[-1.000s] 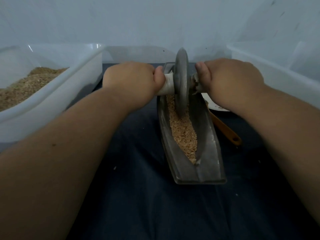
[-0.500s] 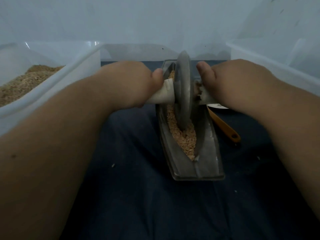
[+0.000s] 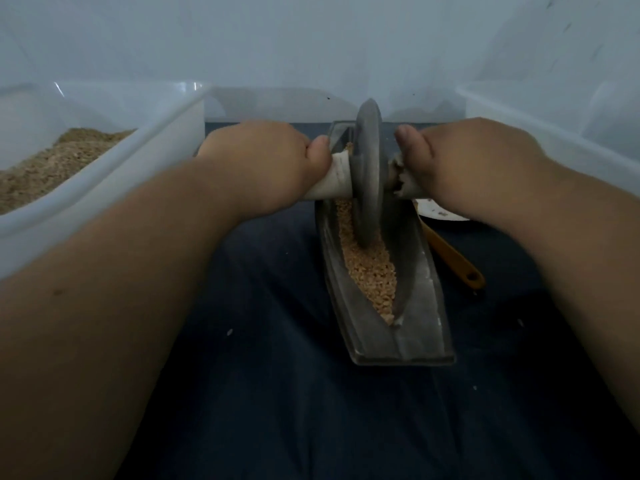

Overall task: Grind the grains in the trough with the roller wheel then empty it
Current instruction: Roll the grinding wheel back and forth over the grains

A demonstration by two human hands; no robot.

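Observation:
A grey boat-shaped metal trough [image 3: 420,317] lies lengthwise on the dark blue cloth, holding tan grains [image 3: 372,271]. A grey roller wheel [image 3: 369,168] stands upright in the far half of the trough, its rim down in the grains. My left hand [image 3: 263,168] grips the white-wrapped axle handle on the wheel's left side. My right hand [image 3: 460,164] grips the frayed white handle on the right side. Both thumbs point toward the wheel.
A translucent plastic bin [image 3: 114,178] at the left holds a heap of ground meal. Another translucent bin [image 3: 540,133] stands at the right. A yellow-handled utensil [image 3: 453,261] and a white plate [image 3: 440,213] lie right of the trough. Stray grains dot the cloth.
The wheel rolled toward me along the trough half a second ago, and has now rolled back toward the far end. Both hands kept their grip on the handles.

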